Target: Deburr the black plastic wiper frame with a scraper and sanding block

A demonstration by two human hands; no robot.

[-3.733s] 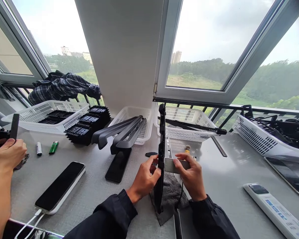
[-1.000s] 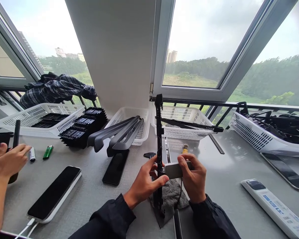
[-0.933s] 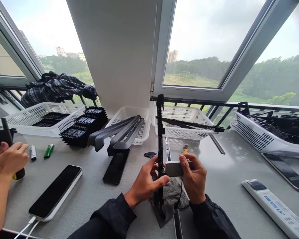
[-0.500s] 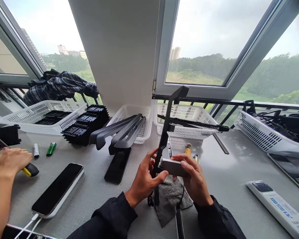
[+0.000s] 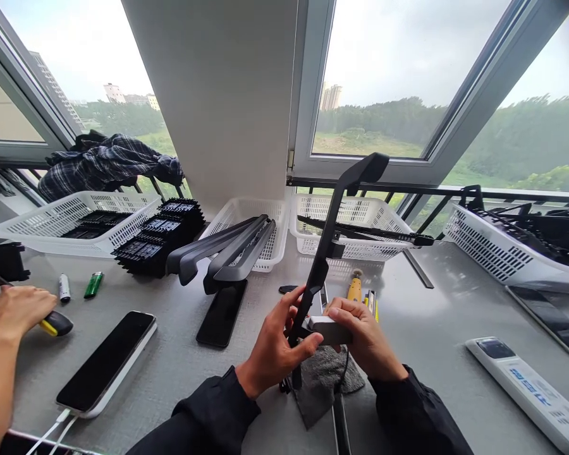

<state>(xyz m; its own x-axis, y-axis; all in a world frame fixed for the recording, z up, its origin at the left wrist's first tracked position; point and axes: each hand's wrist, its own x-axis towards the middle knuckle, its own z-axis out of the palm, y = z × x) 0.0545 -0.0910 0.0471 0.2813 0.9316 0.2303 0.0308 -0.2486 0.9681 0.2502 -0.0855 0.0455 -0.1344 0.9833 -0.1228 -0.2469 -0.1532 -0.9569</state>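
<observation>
Change: since the earlier frames the long black plastic wiper arm [image 5: 329, 253] has been tipped from upright to a lean toward 1 o'clock, its hooked top now seen against the window frame.
Left hand: the left hand [image 5: 277, 344] is closed around the lower part of the wiper arm, thumb laid across the front.
Right hand: the right hand [image 5: 363, 335] is closed on a small grey metal block [image 5: 325, 327], which is pressed against the arm's right side.
Position: the wiper arm is held above the grey speckled table [image 5: 431, 328], its foot over a crumpled grey cloth [image 5: 325, 379] at 6 o'clock of the hands.
Behind the hands: a yellow-handled tool [image 5: 354, 287] is seen at 12 o'clock, just beyond the right hand; a white perforated plastic basket [image 5: 355, 221] with a long black wiper blade across it stands farther back.
At 9 o'clock: a black smartphone [image 5: 222, 313] lies face up, near; a white-edged smartphone on a cable [image 5: 107, 361] lies farther off.
At 3 o'clock: a white remote control [image 5: 531, 392] lies well apart.
Co-worker: another person's hand [image 5: 12, 309] rests on a black-and-yellow tool at the far left edge.
</observation>
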